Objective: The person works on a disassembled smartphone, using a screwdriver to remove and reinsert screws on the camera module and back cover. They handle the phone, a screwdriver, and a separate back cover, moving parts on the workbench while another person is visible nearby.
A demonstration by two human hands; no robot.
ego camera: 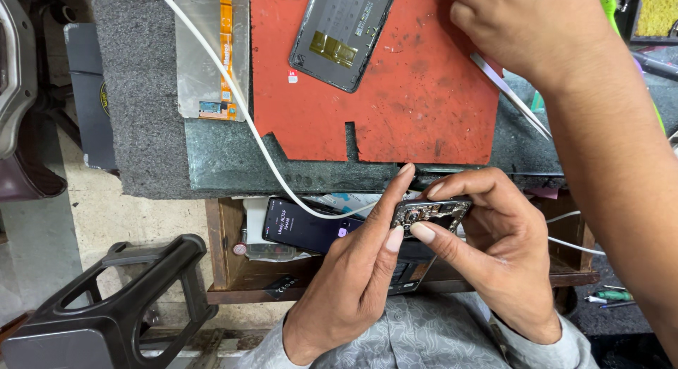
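Opened phone [432,215], back cover off, circuitry exposed: held level just off the front edge of the counter [233,164], above the lap. Left hand [353,284] grips its left end, index finger raised along the counter edge, thumb on the near rim. Right hand [494,249] clasps the right end, thumb tip touching the near rim beside the left thumb.

Dark phone with a lit screen [311,226] lies on the shelf under the counter, just left of the hands; a white cable [240,104] runs to it across the counter.

On the counter: red mat [417,93] with a grey back cover [342,33] at its far edge; a display panel with orange flex [212,58] at far left.

Another person's hand [522,30] rests at the mat's far right corner, beside tweezers [512,97]. Black stool [106,305] on the floor, left.
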